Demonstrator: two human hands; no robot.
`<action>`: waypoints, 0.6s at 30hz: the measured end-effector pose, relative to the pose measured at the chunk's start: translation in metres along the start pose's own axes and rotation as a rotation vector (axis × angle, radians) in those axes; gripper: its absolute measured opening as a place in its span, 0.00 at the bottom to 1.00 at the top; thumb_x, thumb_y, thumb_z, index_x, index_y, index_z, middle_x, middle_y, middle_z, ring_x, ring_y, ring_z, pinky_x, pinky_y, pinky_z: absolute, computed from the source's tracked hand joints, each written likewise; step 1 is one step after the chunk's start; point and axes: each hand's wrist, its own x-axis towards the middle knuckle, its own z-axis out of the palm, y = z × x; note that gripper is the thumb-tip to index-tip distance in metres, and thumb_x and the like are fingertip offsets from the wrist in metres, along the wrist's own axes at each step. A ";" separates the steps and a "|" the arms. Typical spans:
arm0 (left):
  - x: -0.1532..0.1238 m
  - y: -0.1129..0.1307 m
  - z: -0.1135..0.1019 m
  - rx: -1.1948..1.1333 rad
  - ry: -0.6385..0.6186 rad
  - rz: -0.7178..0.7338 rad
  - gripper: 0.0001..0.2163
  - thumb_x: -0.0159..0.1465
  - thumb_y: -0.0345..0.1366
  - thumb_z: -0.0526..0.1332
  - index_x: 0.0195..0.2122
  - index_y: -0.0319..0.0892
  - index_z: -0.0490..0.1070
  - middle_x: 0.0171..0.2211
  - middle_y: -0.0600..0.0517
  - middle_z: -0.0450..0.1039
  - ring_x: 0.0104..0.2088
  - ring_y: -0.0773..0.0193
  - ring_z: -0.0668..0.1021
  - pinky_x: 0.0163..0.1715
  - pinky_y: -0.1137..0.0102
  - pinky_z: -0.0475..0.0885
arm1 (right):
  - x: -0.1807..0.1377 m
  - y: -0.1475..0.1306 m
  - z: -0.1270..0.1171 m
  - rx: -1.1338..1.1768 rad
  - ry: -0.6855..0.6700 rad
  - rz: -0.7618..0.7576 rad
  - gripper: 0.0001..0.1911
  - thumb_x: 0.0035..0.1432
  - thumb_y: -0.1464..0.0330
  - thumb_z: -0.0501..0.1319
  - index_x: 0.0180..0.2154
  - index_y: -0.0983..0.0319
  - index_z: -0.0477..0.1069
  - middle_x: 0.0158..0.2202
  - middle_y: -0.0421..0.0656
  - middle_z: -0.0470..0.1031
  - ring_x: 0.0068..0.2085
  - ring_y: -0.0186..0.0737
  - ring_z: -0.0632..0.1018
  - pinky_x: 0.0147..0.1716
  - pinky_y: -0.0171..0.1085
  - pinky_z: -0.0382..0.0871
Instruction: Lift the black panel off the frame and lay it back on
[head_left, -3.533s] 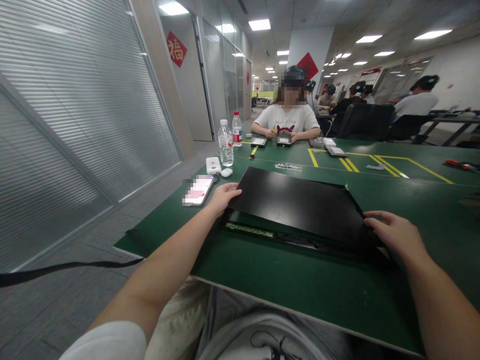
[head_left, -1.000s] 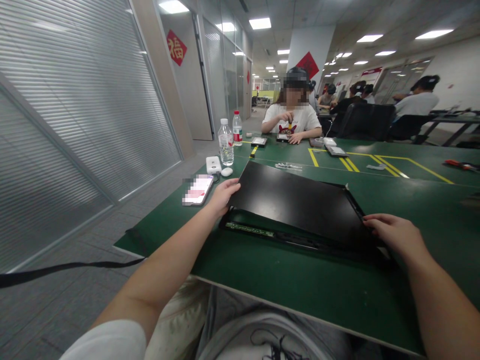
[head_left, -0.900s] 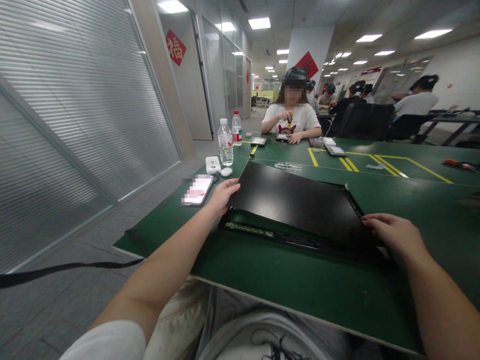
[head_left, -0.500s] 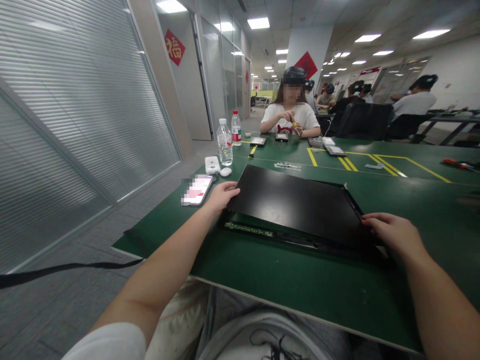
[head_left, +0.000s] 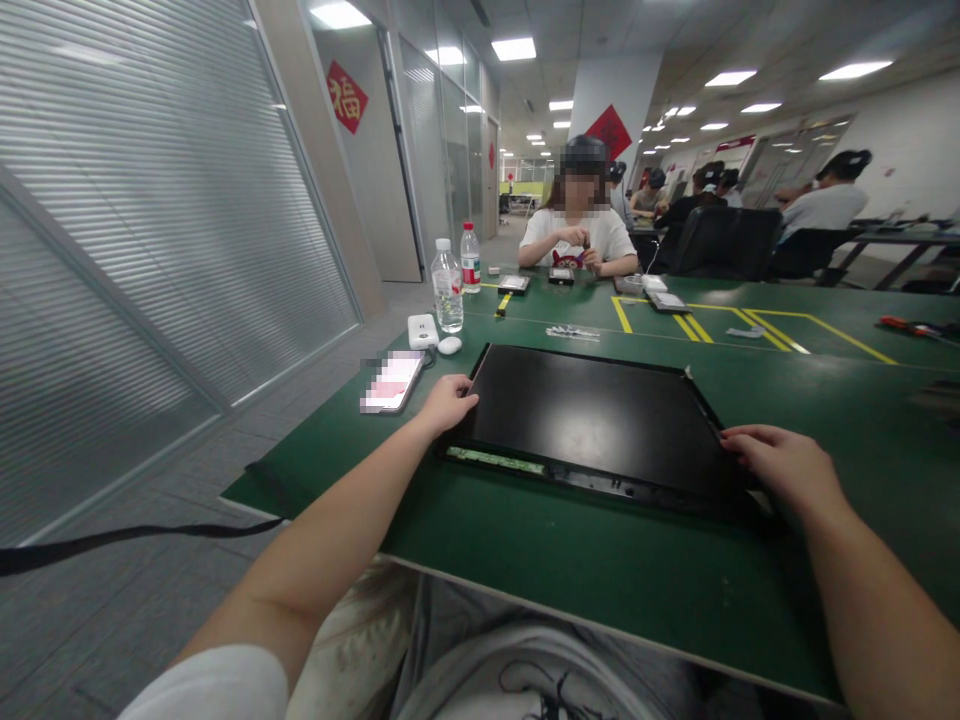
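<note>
A dark, glossy display panel (head_left: pixel 592 410) lies nearly flat within a shallow black frame (head_left: pixel 637 488) on the green table. Along the near side of the frame a narrow green circuit board (head_left: pixel 495 460) is exposed. At the panel's left edge, my left hand (head_left: pixel 448 402) is closed, its thumb on top and the other fingers partly hidden at the rim. My right hand (head_left: pixel 784 462) grips the right edge of the panel and frame with thumb and fingertips pressed together.
Left of the panel are a lit phone (head_left: pixel 394 382), a white charger (head_left: pixel 422 331) and water bottles (head_left: pixel 448 290). Across the green table (head_left: pixel 600 580) sits a person (head_left: pixel 577 220) holding a small tool near several drives. Red-handled pliers (head_left: pixel 904 324) lie far right.
The panel's raised left side has come down into the frame, and my left hand has lowered with it. My right hand stays at the right edge.
</note>
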 end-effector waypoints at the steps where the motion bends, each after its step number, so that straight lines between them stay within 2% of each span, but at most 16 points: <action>1: 0.001 0.000 0.000 0.032 0.008 0.004 0.04 0.52 0.34 0.71 0.23 0.46 0.78 0.31 0.52 0.78 0.38 0.53 0.79 0.49 0.61 0.78 | 0.000 0.000 0.000 0.001 0.008 -0.007 0.15 0.46 0.55 0.64 0.32 0.53 0.85 0.29 0.43 0.85 0.36 0.53 0.85 0.41 0.47 0.73; 5: 0.002 0.000 0.000 0.099 0.052 0.008 0.06 0.51 0.32 0.72 0.21 0.47 0.76 0.33 0.48 0.80 0.40 0.50 0.79 0.51 0.59 0.77 | -0.001 -0.002 -0.002 -0.008 -0.001 0.002 0.16 0.45 0.54 0.64 0.32 0.53 0.86 0.29 0.43 0.85 0.36 0.54 0.86 0.41 0.47 0.73; 10: 0.004 -0.002 0.000 0.184 0.005 0.007 0.07 0.54 0.32 0.70 0.21 0.46 0.75 0.34 0.47 0.79 0.43 0.47 0.81 0.55 0.55 0.76 | -0.005 -0.007 -0.004 0.001 0.001 0.014 0.15 0.44 0.55 0.63 0.30 0.53 0.85 0.31 0.42 0.86 0.36 0.53 0.85 0.43 0.47 0.72; 15: 0.005 -0.007 0.000 0.198 0.009 0.015 0.03 0.53 0.33 0.71 0.26 0.47 0.79 0.42 0.43 0.83 0.57 0.40 0.80 0.64 0.53 0.73 | -0.010 -0.014 -0.005 0.007 0.016 0.025 0.14 0.43 0.56 0.64 0.28 0.54 0.84 0.27 0.44 0.84 0.36 0.54 0.85 0.41 0.48 0.72; 18: 0.006 -0.010 0.000 0.181 0.024 0.008 0.04 0.52 0.35 0.73 0.29 0.47 0.82 0.48 0.42 0.84 0.63 0.40 0.78 0.69 0.53 0.70 | -0.014 -0.019 -0.007 0.004 0.003 0.051 0.13 0.43 0.57 0.64 0.28 0.53 0.83 0.27 0.43 0.84 0.37 0.55 0.85 0.43 0.48 0.72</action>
